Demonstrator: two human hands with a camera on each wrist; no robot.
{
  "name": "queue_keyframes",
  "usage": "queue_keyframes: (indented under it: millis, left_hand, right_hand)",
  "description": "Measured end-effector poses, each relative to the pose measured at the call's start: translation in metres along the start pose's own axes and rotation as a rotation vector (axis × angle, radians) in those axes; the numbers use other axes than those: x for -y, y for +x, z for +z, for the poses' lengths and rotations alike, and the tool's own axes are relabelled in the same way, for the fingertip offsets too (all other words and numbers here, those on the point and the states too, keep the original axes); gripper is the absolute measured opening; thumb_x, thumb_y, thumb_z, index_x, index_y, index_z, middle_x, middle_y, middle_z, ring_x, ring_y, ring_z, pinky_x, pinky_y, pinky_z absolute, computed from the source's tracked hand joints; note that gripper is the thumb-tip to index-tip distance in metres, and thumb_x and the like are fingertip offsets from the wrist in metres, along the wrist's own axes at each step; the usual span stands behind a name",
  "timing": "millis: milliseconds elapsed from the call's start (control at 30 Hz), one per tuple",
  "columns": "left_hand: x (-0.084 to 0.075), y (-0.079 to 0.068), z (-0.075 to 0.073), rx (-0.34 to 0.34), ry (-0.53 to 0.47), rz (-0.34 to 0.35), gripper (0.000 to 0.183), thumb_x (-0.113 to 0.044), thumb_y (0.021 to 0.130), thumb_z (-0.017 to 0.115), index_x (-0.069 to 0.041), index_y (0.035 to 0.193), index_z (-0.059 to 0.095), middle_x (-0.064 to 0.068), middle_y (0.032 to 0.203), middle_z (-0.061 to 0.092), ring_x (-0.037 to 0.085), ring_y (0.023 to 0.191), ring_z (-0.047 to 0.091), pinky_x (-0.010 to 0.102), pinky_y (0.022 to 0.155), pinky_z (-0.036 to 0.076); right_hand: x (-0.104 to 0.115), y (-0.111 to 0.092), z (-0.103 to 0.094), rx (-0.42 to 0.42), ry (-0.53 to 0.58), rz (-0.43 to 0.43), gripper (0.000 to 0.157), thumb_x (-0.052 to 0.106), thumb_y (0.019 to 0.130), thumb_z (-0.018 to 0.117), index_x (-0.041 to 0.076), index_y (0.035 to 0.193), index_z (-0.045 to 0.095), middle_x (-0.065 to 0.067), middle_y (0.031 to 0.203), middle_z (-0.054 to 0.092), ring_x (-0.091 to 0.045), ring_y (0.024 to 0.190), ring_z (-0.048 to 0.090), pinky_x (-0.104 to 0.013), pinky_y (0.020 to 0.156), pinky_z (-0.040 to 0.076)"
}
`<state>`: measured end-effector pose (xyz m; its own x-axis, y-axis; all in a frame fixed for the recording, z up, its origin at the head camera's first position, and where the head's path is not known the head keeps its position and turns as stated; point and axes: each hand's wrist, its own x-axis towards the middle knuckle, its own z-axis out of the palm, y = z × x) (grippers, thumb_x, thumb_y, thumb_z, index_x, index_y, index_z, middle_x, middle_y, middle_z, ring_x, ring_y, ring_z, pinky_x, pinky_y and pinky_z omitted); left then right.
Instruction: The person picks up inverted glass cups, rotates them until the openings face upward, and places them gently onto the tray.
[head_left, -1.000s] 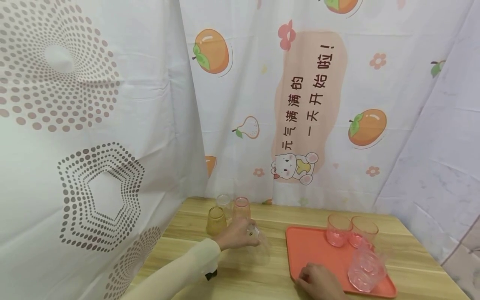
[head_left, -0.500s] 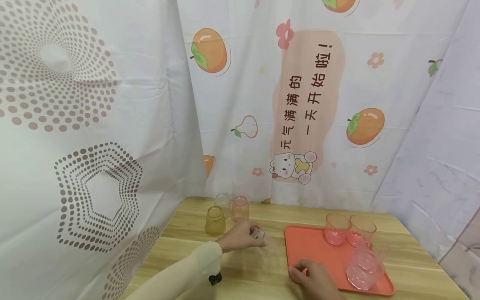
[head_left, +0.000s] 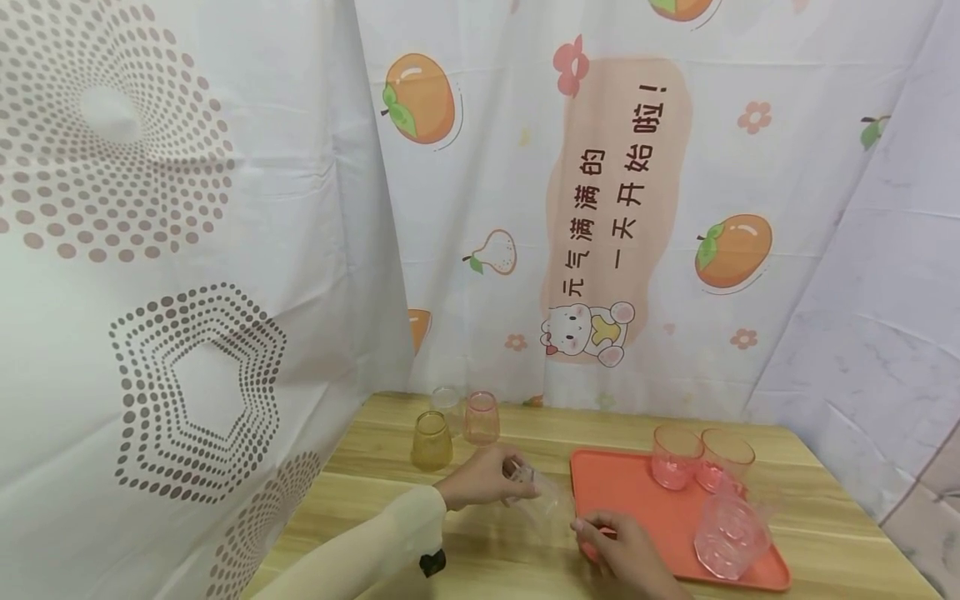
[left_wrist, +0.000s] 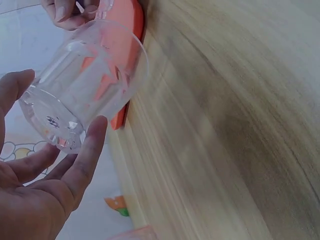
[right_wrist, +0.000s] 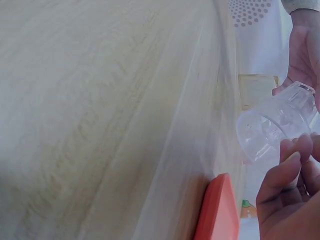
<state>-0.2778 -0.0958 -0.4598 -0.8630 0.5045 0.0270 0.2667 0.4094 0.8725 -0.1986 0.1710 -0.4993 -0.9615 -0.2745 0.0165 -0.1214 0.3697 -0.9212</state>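
My left hand point(head_left: 483, 479) grips a clear faceted cup point(head_left: 542, 498) by its base and holds it on its side just above the wooden table, mouth toward the orange tray point(head_left: 637, 500). In the left wrist view my fingers point(left_wrist: 82, 155) curl round the clear cup's point(left_wrist: 85, 90) bottom. My right hand point(head_left: 618, 546) lies at the tray's near left corner. Its loosely curled fingertips point(right_wrist: 292, 157) reach the clear cup's point(right_wrist: 272, 125) rim without closing round it.
Two pink cups point(head_left: 675, 457) point(head_left: 724, 461) stand at the back of the tray, and a paler faceted one point(head_left: 731, 535) stands at its front right. A yellow cup point(head_left: 432, 440), a pink cup point(head_left: 481, 417) and a clear cup point(head_left: 447, 400) stand upside down by the curtains.
My left hand has carried the clear cup rightward toward the tray. My right hand has slid left off the tray's edge to meet the cup's rim.
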Motion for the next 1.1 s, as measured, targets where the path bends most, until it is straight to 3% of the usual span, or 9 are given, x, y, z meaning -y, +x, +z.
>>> queue_keyframes:
  millis: [133,367,533,767,933,1100]
  left_hand:
    - [-0.001,-0.002,0.000,-0.008,0.010,-0.011,0.030,-0.030,0.088,0.083,-0.012,0.109,0.071,0.002,0.091,0.068,0.014,0.079,0.064,0.033,0.066,0.057]
    - [-0.001,-0.004,0.001,0.003,-0.053,-0.024,0.030,-0.029,0.088,0.083,-0.012,0.108,0.071,0.002,0.096,0.068,0.015,0.084,0.065,0.033,0.067,0.059]
    - [-0.001,-0.006,0.005,0.011,-0.102,-0.042,0.027,-0.027,0.088,0.083,-0.011,0.105,0.069,0.004,0.097,0.067,0.017,0.085,0.064,0.035,0.068,0.060]
    - [-0.001,-0.006,0.004,0.016,-0.042,-0.018,0.026,-0.027,0.088,0.082,-0.014,0.106,0.069,0.000,0.095,0.067,0.013,0.085,0.063,0.028,0.068,0.055]
    - [-0.001,-0.005,0.004,0.027,-0.065,-0.006,0.028,-0.026,0.087,0.084,-0.012,0.107,0.069,0.000,0.094,0.069,0.014,0.085,0.065,0.031,0.070,0.056]
    - [0.004,-0.003,0.009,0.025,-0.105,-0.013,0.034,-0.020,0.087,0.084,-0.009,0.113,0.066,0.001,0.099,0.068,0.015,0.090,0.065,0.035,0.075,0.058]
  right_hand:
    - [0.001,0.000,0.000,-0.022,-0.003,0.008,0.034,0.031,0.102,0.065,-0.002,0.100,0.072,-0.005,0.075,0.062,-0.008,0.047,0.045,-0.024,0.048,0.043]
    - [-0.002,0.003,0.001,-0.003,0.089,0.065,0.036,0.031,0.102,0.066,-0.005,0.103,0.072,0.002,0.056,0.049,-0.009,0.049,0.044,-0.023,0.049,0.041]
    - [0.000,0.004,0.000,0.003,0.198,0.089,0.036,0.026,0.102,0.066,-0.009,0.108,0.069,0.001,0.062,0.053,-0.007,0.050,0.042,-0.022,0.049,0.040]
    - [0.001,0.006,-0.005,-0.006,0.307,0.122,0.035,0.025,0.100,0.069,-0.008,0.113,0.068,0.001,0.066,0.053,-0.007,0.054,0.042,-0.021,0.049,0.036]
    - [0.001,0.007,-0.008,-0.022,0.290,0.115,0.035,0.026,0.100,0.070,-0.005,0.115,0.069,-0.001,0.077,0.061,-0.007,0.056,0.043,-0.021,0.050,0.036]
    - [0.007,0.007,-0.012,-0.107,0.198,0.107,0.031,0.023,0.098,0.072,-0.005,0.110,0.069,-0.001,0.075,0.057,-0.008,0.058,0.043,-0.022,0.051,0.038]
